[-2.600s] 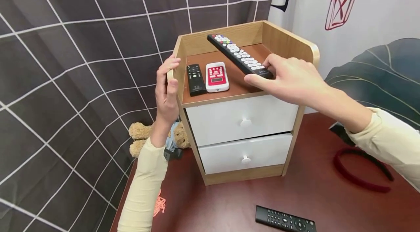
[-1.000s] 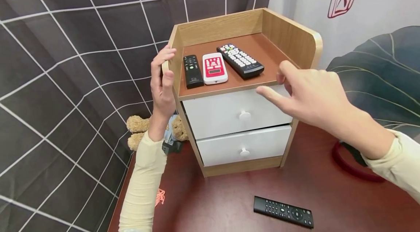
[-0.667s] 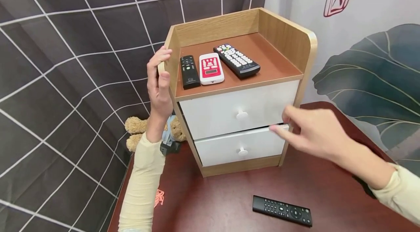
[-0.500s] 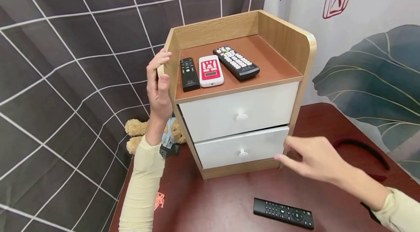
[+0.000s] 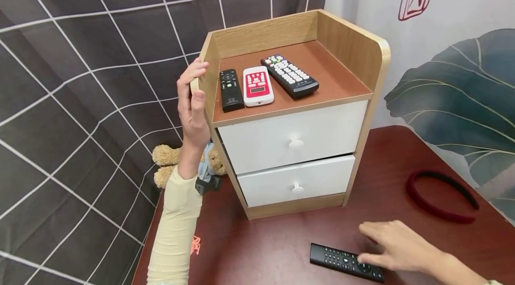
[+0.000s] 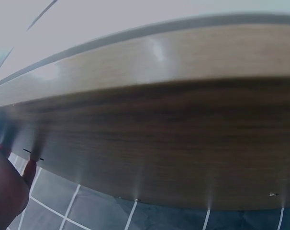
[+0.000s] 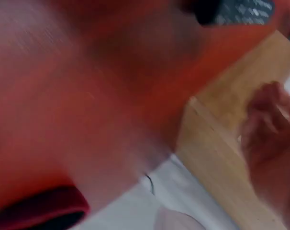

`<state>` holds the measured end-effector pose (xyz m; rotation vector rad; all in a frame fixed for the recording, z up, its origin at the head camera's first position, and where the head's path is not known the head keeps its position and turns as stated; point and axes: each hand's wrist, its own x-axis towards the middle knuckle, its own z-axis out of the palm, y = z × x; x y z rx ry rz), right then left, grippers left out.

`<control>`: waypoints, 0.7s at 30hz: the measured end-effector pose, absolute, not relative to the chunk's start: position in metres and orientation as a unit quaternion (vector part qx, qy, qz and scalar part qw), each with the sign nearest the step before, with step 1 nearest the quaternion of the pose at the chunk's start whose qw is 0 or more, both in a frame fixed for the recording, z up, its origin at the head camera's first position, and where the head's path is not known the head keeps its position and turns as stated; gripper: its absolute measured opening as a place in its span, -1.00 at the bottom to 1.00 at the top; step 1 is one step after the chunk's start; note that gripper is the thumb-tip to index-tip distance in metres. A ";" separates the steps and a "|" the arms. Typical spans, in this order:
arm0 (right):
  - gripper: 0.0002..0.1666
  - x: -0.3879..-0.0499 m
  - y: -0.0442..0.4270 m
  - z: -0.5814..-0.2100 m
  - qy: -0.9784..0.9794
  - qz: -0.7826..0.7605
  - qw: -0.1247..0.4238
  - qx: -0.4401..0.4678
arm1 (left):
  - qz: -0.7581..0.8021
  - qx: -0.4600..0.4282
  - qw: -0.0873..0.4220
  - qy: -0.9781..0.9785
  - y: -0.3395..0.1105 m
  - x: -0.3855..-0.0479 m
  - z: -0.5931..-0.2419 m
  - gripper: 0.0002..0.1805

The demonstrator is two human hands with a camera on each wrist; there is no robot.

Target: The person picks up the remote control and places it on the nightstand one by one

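My left hand holds the front edge of the left side panel of a small wooden cabinet with two white drawers. In the left wrist view, fingers of that hand show dimly beside the panel. My right hand hovers low over the right end of a slim black remote control on the table, thumb and fingers apart, nothing held. On the cabinet's brown top lie a small black remote, a white-and-red remote and a larger black remote with white buttons, side by side.
A dark red headband lies on the reddish-brown table, right of the cabinet. Left of it are a teddy bear and some orange strands. A dark checked curtain hangs on the left.
The right hand set the white-buttoned remote down on the cabinet top, let go, then moved down to the slim black remote on the table. My left hand stayed on the side panel.
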<state>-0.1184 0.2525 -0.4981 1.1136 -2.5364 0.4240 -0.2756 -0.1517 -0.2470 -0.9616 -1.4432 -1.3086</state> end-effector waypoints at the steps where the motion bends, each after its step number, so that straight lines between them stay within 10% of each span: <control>1: -0.46 -0.116 0.254 -0.505 -0.898 0.144 0.153 0.386 | -0.533 -0.391 0.466 -0.588 -0.152 -0.275 -0.247 -0.24; 8: -0.51 -0.094 0.264 -0.541 -0.917 0.172 0.014 0.359 | -0.532 -0.400 0.462 -0.587 -0.149 -0.275 -0.247 -0.26; 15: -0.58 -0.096 0.261 -0.549 -0.907 0.189 0.015 0.376 | -0.525 -0.396 0.456 -0.599 -0.149 -0.275 -0.246 -0.25; 21: -0.63 -0.101 0.260 -0.543 -0.900 0.224 -0.087 0.365 | -0.522 -0.393 0.459 -0.602 -0.154 -0.274 -0.248 -0.25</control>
